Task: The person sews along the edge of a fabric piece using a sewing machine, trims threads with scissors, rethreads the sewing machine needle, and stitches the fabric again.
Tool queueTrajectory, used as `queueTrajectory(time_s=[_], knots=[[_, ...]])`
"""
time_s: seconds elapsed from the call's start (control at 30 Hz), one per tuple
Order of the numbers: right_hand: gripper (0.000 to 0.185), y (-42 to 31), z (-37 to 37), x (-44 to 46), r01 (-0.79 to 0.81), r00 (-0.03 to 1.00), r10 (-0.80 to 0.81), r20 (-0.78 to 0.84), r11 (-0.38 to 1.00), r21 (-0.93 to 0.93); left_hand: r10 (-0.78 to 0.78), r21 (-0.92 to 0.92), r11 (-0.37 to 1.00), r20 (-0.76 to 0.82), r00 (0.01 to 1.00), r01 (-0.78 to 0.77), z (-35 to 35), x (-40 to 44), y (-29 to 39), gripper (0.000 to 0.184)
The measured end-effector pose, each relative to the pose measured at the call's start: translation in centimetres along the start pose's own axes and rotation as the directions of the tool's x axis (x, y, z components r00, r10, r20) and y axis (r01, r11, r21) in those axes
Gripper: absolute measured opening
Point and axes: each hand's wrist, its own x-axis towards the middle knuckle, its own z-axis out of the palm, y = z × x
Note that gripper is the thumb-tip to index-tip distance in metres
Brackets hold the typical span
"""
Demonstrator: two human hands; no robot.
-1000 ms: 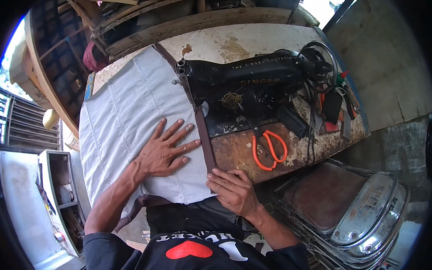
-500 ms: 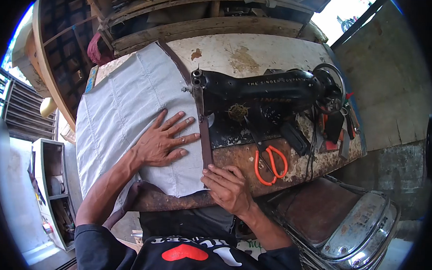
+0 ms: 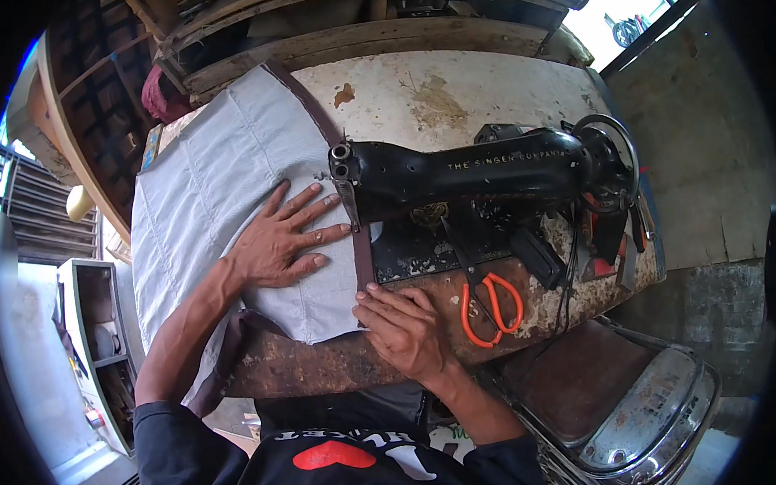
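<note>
A light grey fabric panel (image 3: pixel 211 176) with seam lines lies over the left of the worn table, its right edge bound by a dark brown strip (image 3: pixel 364 263). That strip runs under the needle end of a black sewing machine (image 3: pixel 476 173). My left hand (image 3: pixel 285 243) is flat on the fabric with fingers spread, just left of the needle area. Lower down, my right hand (image 3: pixel 402 328) pinches the strip and fabric edge between thumb and fingers. Orange-handled scissors (image 3: pixel 492 310) rest right of my right hand, blades over the machine's bed.
Small tools and a black object (image 3: pixel 537 256) lie at the table's right, with dark cables beside them. Stacked metal-framed chairs (image 3: pixel 605 395) stand at the lower right. A wooden rack (image 3: pixel 370 32) is behind the table (image 3: pixel 315 372), and an open cabinet (image 3: pixel 102 344) at the lower left.
The fabric has moved up along the machine, and more of the table's front edge shows below it. Both hands have shifted slightly with it. The camera view has tilted too.
</note>
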Motion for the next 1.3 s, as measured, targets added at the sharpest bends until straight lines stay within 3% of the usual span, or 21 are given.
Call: queueTrajectory(time_s=[0.2,0.33,0.47,0.53,0.6,0.67,0.73,0.8,1.03,1.3], knots=[[0.029,0.0,0.1,0.8,-0.037,0.999,0.037,-0.023,0.999,0.006,0.004,0.010,1.000,0.066,0.998,-0.004,-0.4,0.7,-1.4,0.054],[0.027,-0.5,0.4,1.1,-0.071,0.995,0.071,-0.074,0.997,0.002,-0.021,-0.020,1.000,0.023,1.000,0.021,-0.7,1.1,-1.5,0.052],[0.027,0.3,1.0,1.2,-0.042,0.995,0.036,-0.089,0.997,-0.063,-0.096,0.056,0.993,-0.097,0.991,0.102,-1.5,-0.2,5.0,0.049],[0.025,0.5,1.1,1.0,0.002,0.995,-0.011,-0.104,0.996,-0.087,-0.189,-0.445,0.888,-0.126,0.974,0.115,-1.4,-1.1,9.3,0.046],[0.025,0.6,1.1,0.5,-0.009,0.989,-0.004,-0.147,0.996,-0.086,-0.144,-0.401,0.913,-0.137,0.980,0.078,0.9,-2.1,9.5,0.048],[0.027,0.8,1.4,0.5,0.005,0.989,-0.019,-0.147,0.995,-0.095,-0.056,-0.200,0.980,-0.155,0.986,0.025,1.1,-2.7,8.6,0.052],[0.023,0.6,1.0,0.4,-0.007,0.989,-0.007,-0.150,0.996,-0.093,-0.054,-0.180,0.983,-0.147,0.988,0.027,1.4,-3.0,8.1,0.055],[0.029,0.7,1.6,0.0,0.020,0.991,-0.031,-0.132,0.996,-0.085,0.014,-0.124,0.992,-0.124,0.992,-0.030,1.1,-2.9,7.5,0.056],[0.028,-0.3,1.0,-0.6,-0.011,0.984,-0.018,-0.175,0.986,-0.166,0.080,-0.066,0.994,-0.021,0.997,-0.081,0.7,-2.9,6.5,0.057],[0.031,-0.9,0.7,-1.3,-0.037,0.987,-0.004,-0.163,0.967,-0.251,0.132,-0.052,0.990,-0.014,0.991,-0.133,1.0,-3.1,5.8,0.064]])
